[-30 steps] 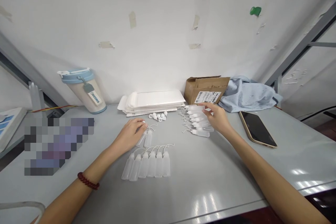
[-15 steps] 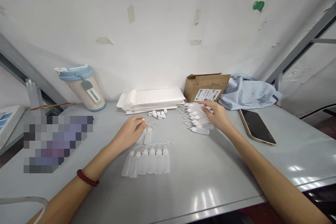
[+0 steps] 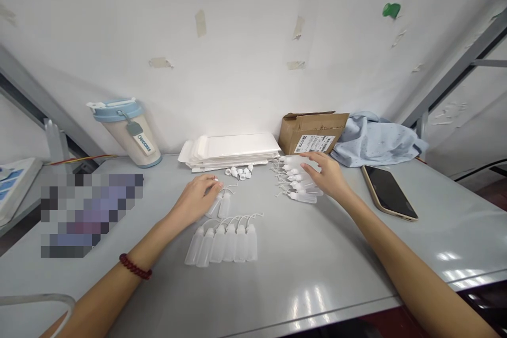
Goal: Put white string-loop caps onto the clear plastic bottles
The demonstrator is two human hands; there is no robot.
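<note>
My left hand [image 3: 198, 195] rests palm down at the upper left of a pair of small translucent squeeze bottles [image 3: 224, 206], thumb and index finger slightly apart. It partly covers one of that pair. Nearer to me lies a row of several such bottles [image 3: 229, 244], side by side, their thin tethers curving away at the top. My right hand [image 3: 325, 171] is spread, thumb and index finger apart, at the right side of a column of several more bottles [image 3: 297, 185]. Some of these are hidden behind its fingers. Small white caps [image 3: 240, 172] lie loose between the two hands.
White padded envelopes [image 3: 233, 150] are stacked against the wall, next to a cardboard box [image 3: 311, 134] and a blue cloth [image 3: 376, 140]. A phone [image 3: 389, 193] lies on the right. A tumbler [image 3: 129, 134] stands at the left, behind a pixelated item [image 3: 93, 214].
The view has shifted very slightly. Both hands and the bottles keep about the same places.
</note>
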